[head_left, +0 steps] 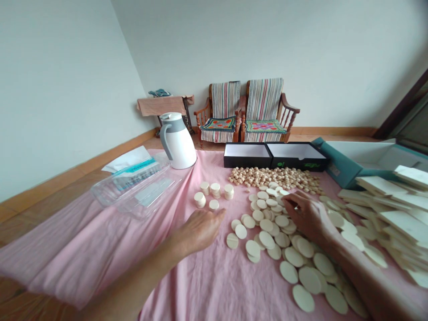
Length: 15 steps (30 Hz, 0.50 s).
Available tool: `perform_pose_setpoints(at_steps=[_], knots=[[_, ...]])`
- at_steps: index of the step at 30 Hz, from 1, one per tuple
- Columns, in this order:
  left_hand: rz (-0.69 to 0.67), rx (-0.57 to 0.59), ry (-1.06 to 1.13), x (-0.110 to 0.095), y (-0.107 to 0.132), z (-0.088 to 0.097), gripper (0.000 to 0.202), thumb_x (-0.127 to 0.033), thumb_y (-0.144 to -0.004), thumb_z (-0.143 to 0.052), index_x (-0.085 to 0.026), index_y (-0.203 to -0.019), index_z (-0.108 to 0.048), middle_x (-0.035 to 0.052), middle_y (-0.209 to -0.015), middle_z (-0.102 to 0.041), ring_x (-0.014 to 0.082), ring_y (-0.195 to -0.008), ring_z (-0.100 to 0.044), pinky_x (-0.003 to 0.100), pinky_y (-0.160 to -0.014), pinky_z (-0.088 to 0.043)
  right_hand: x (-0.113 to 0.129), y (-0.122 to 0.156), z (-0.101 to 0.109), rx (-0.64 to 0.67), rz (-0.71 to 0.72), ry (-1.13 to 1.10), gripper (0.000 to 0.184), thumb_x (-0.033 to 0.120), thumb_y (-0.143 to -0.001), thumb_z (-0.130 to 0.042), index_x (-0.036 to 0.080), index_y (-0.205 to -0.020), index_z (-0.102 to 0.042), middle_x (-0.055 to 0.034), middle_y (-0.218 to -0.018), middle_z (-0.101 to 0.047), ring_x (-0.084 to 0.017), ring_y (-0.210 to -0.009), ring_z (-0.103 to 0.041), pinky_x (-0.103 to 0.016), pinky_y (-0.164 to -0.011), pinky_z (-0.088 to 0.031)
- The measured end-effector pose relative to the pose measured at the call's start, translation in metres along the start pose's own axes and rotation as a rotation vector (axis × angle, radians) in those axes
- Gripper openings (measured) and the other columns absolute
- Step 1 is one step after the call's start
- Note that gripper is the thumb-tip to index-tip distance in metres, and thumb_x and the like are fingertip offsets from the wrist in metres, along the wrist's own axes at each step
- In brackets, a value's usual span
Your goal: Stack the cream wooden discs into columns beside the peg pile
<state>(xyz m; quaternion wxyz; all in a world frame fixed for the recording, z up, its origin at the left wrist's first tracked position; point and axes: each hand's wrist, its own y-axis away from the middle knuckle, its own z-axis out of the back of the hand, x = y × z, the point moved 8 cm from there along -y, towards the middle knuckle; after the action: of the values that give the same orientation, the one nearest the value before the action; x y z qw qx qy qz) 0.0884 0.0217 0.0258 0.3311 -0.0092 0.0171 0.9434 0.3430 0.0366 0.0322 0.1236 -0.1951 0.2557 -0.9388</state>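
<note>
Stacking pale wooden discs (266, 240) seems in hand: they spread across the pink tablecloth (214, 281) towards its right edge. The left hand (202, 228) bunches beside short stacks (216, 189); the right hand (306, 215), well apart, curls over the spread. I can't tell whether either grips anything. Another pick calls for separating overlapping discs.
</note>
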Motion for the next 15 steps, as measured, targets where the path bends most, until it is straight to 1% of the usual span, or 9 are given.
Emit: perform_pose_setpoints(at_steps=[2, 4, 8, 15], knots=[[0.028, -0.004, -0.002, 0.0010, -0.0010, -0.0065, 0.030, -0.006, -0.080, -0.038, -0.017, -0.101, -0.056, 0.0084, -0.079, -0.065, 0.0212, -0.066, -0.061, 0.028, -0.057, -0.043, 0.0007, -0.0002, 0.0000, 0.010, 0.001, -0.001, 0.019, 0.028, -0.086, -0.047, 0.019, -0.081, -0.063, -0.0039, -0.080, -0.062, -0.015, -0.070, -0.056, -0.026, -0.063, -0.040], [0.046, -0.006, 0.005, 0.0037, -0.0014, -0.0089, 0.029, -0.006, -0.081, -0.037, -0.017, -0.100, -0.055, 0.0091, -0.079, -0.065, 0.0216, -0.067, -0.062, 0.029, -0.057, -0.043, 0.0019, -0.0006, 0.0003, 0.018, 0.004, -0.001, 0.020, 0.028, -0.086, -0.046, 0.019, -0.081, -0.064, -0.0044, -0.080, -0.062, -0.015, -0.069, -0.056, -0.026, -0.062, -0.041], [0.058, 0.003, 0.016, 0.0067, -0.0017, -0.0084, 0.030, -0.004, -0.079, -0.037, -0.015, -0.100, -0.055, 0.0107, -0.080, -0.066, 0.0224, -0.070, -0.063, 0.029, -0.058, -0.045, 0.0026, -0.0014, 0.0011, 0.012, 0.004, -0.003, 0.021, 0.028, -0.085, -0.046, 0.019, -0.079, -0.064, -0.0046, -0.078, -0.063, -0.015, -0.068, -0.056, -0.026, -0.061, -0.041], [0.059, 0.000, -0.037, 0.0071, -0.0024, -0.0072, 0.031, -0.003, -0.075, -0.037, -0.014, -0.098, -0.055, 0.0107, -0.074, -0.066, 0.0246, -0.062, -0.063, 0.030, -0.050, -0.042, 0.0002, -0.0001, -0.0016, 0.031, -0.006, -0.002, 0.020, 0.028, -0.085, -0.046, 0.020, -0.081, -0.064, -0.0043, -0.079, -0.062, -0.015, -0.069, -0.057, -0.026, -0.064, -0.042]])
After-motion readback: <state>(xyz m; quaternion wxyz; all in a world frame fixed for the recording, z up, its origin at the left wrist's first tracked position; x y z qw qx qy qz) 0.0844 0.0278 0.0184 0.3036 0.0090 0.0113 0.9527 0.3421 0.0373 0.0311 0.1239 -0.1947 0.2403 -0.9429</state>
